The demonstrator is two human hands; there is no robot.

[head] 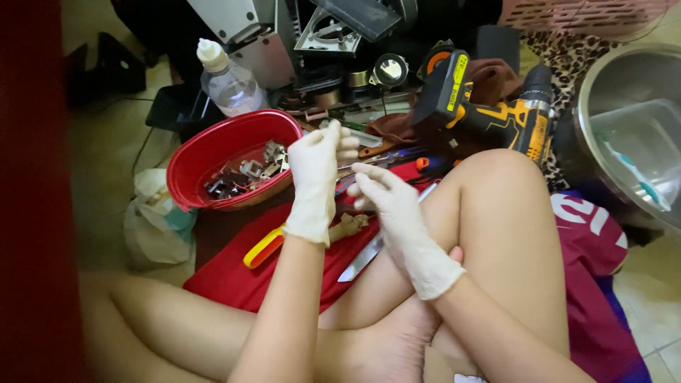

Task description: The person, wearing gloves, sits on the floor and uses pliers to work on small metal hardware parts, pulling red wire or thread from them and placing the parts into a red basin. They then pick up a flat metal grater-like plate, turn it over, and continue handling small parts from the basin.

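Head view: person sits cross-legged on the floor, both hands gloved and raised over the lap.
Right hand (397, 213): nearest; fingers loosely curled with the tips pointing up toward the other hand. Something small seems pinched at the tips, but I cannot tell what.
Left hand (316, 177): just beyond and touching or nearly touching the right; fingers bunched closed at the top, as if nipping a small part. The part itself is too small to make out.
Knife (365, 259): lies on the red cloth (234, 276) below the hands, blade toward the lap, within easy reach.
Yellow handle (262, 248): beside the left wrist on the same cloth, which appears to serve as a work mat.
Bowl (213, 152): red, just left of the hands, holding small metal pieces; close enough, I judge, to pick from without leaning.
Drill (496, 117): yellow and black, lying on its side past the right knee.
Bottle (227, 81): clear plastic, upright behind the bowl.
Basin (603, 92): steel, far right, with a clear tub inside.
Back: dark machine parts piled together.
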